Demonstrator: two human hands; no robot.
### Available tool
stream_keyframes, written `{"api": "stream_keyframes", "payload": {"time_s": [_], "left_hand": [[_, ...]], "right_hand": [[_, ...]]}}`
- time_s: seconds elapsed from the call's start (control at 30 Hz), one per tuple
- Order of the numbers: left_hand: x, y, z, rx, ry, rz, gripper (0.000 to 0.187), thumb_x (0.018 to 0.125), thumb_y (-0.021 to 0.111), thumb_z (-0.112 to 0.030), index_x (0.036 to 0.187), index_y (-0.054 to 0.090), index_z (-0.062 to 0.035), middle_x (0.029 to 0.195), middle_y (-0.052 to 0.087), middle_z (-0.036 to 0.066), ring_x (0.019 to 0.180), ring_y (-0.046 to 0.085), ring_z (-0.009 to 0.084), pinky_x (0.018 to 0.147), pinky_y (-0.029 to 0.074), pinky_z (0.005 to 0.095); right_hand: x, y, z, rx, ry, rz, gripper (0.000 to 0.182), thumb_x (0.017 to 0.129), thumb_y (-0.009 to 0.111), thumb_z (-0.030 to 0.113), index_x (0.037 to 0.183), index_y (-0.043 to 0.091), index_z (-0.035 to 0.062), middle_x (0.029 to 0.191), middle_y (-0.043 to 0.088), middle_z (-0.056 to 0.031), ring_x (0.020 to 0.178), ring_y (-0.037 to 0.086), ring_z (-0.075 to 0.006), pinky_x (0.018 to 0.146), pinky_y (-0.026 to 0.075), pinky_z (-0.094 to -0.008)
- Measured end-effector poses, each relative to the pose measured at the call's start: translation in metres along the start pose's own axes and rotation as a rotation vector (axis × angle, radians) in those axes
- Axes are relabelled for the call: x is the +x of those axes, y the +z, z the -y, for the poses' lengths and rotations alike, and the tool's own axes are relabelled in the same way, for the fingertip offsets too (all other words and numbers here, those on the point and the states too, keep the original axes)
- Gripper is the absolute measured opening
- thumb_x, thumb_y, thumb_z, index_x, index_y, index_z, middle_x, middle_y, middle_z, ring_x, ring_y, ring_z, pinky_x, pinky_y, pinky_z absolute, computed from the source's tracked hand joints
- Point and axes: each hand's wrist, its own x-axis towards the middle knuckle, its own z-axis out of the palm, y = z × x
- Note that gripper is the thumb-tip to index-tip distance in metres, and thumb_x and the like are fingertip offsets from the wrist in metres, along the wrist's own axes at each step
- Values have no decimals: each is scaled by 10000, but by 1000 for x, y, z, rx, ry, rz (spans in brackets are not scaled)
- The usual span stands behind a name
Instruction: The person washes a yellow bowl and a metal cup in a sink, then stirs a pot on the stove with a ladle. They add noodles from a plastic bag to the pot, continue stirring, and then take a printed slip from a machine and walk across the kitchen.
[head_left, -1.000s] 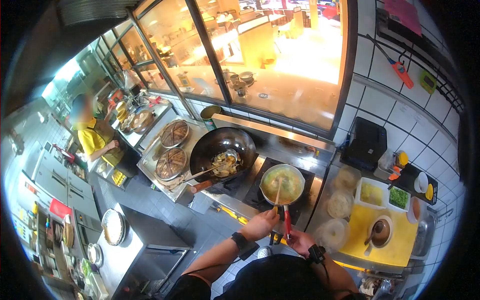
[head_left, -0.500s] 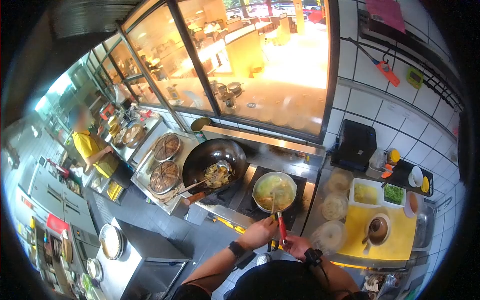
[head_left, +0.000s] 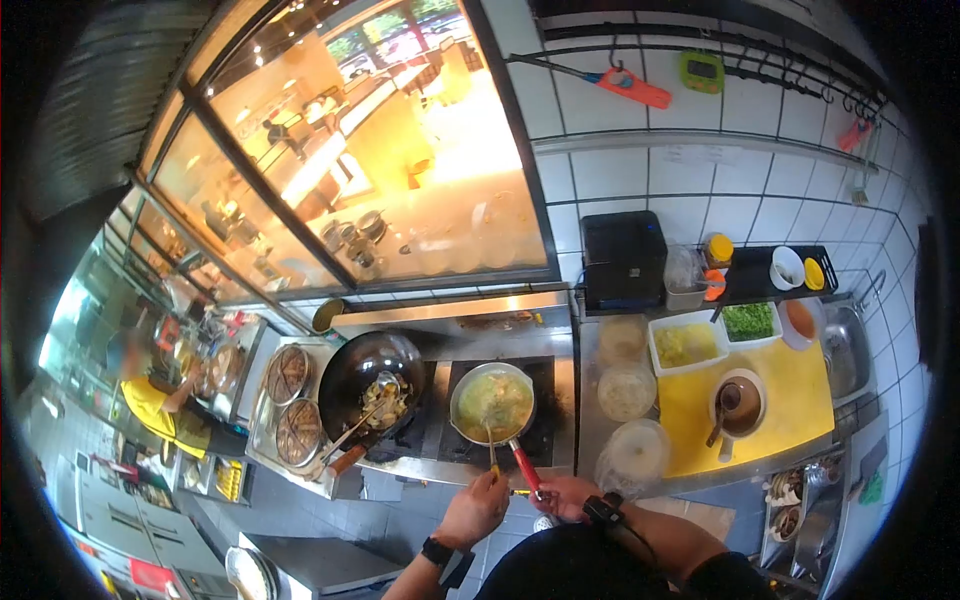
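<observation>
A pan (head_left: 531, 395) of yellow-green, soupy food (head_left: 500, 397) stands on the right burner. My right hand (head_left: 562, 497) is closed around its red handle (head_left: 525, 465). In my left hand (head_left: 475, 512) is the end of a long-handled stirring utensil (head_left: 492, 452). Its working end dips into the food, so I cannot make out its shape. Left of the pan sits a dark wok (head_left: 350, 365) with cooked pieces in it and a ladle (head_left: 368, 418) resting across its rim.
Two round baskets (head_left: 298, 432) are left of the wok. To the right are clear plastic tubs (head_left: 633, 455), a yellow board (head_left: 685, 425) with a bowl of brown sauce (head_left: 742, 400), and white containers of chopped greens (head_left: 748, 320). A person in yellow (head_left: 150, 405) stands far left.
My view has turned to the right, so the stove appears further left. Both hands keep their holds on the pan handle and the utensil.
</observation>
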Motion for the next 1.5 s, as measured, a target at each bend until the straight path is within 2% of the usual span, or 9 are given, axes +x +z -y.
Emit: {"api": "stream_keyframes", "payload": {"time_s": [0.47, 0.5, 0.67, 0.93, 1.1, 1.27, 1.33, 1.37, 1.5], "left_hand": [[8, 2, -1, 143, 68, -226, 192, 870, 570, -62, 1055, 585, -16, 974, 613, 188, 838, 633, 371, 697, 556, 421], [4, -4, -11, 74, 48, -223, 198, 865, 575, -52, 1058, 592, -14, 992, 618, 195, 847, 638, 371, 703, 556, 420], [1, 19, 2, -144, 30, -320, 221, 862, 596, -49, 1076, 617, 5, 1034, 630, 217, 881, 651, 376, 729, 552, 436], [-7, 21, 10, 4, -104, -200, 275, 860, 621, -64, 1127, 596, -5, 1121, 598, 202, 950, 630, 372, 767, 547, 431], [23, 28, 75, 356, 285, -150, 367, 821, 562, -74, 1173, 581, 30, 1233, 546, 234, 1052, 612, 348, 864, 542, 397], [12, 33, 80, 323, 192, -71, 247, 872, 536, -99, 1090, 574, 10, 1218, 547, 241, 1083, 592, 356, 864, 534, 407], [6, 23, 54, 193, -49, 68, 164, 864, 562, -118, 986, 558, -8, 1079, 572, 207, 911, 629, 353, 716, 549, 434], [3, 21, 47, 143, 9, -62, 119, 850, 590, -131, 881, 537, -29, 911, 570, 175, 742, 622, 353, 622, 528, 455], [5, -4, 16, -24, -1, -361, 92, 856, 608, -91, 878, 587, -4, 797, 589, 158, 673, 623, 363, 618, 529, 455]], "right_hand": [[-6, 3, 11, -189, 10, 120, 205, 963, 528, 73, 1158, 540, 13, 937, 590, -66, 827, 628, -200, 815, 565, -348], [-13, 10, 8, -141, -34, 104, 156, 959, 559, 122, 1074, 532, 20, 886, 585, -61, 819, 626, -178, 781, 565, -320], [-24, 16, 14, -102, 84, 29, 234, 950, 581, 123, 1159, 522, 36, 973, 583, -64, 850, 635, -200, 783, 569, -320], [-29, 16, 11, -211, 47, -29, 279, 956, 568, 134, 1224, 540, 64, 972, 618, -80, 858, 656, -193, 760, 576, -311], [-29, 33, 18, -211, 5, -49, 243, 964, 553, 128, 1195, 563, 54, 968, 630, -88, 846, 660, -193, 758, 577, -313], [-29, 34, 13, -238, -23, -73, 219, 990, 507, 144, 1171, 569, 38, 990, 649, -95, 923, 649, -194, 786, 562, -317], [-26, 32, 11, -203, -20, -82, 215, 989, 507, 140, 1167, 566, 34, 985, 648, -96, 916, 649, -198, 787, 561, -318], [-26, 30, 10, -177, -13, -89, 212, 988, 507, 136, 1162, 563, 29, 979, 648, -97, 909, 649, -203, 789, 561, -318], [-25, 25, 10, -186, -30, -36, 210, 984, 505, 122, 1164, 554, 26, 989, 644, -101, 910, 645, -207, 798, 559, -319]]}}
